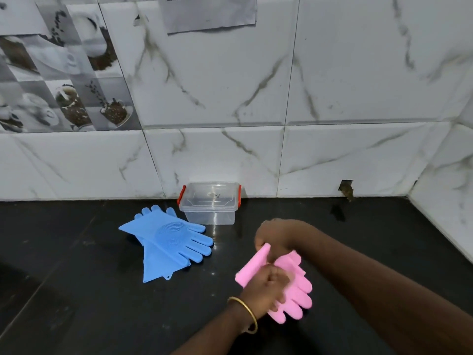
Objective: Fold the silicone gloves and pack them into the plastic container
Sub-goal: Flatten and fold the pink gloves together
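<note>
A pair of pink silicone gloves (294,293) lies on the black counter in front of me, the cuff end rolled up. My left hand (266,285) grips the roll at its near end. My right hand (271,234) grips the far end of the same pink roll; the pink fingers stick out to the right. Two blue silicone gloves (166,242) lie flat and overlapping to the left. A clear plastic container (210,203) with red clips stands against the wall behind them, its lid on.
The black countertop (89,290) runs to a marble-tiled wall (332,98) at the back and right. A small hole in the wall (346,189) sits low right. A gold bangle (245,313) circles my left wrist.
</note>
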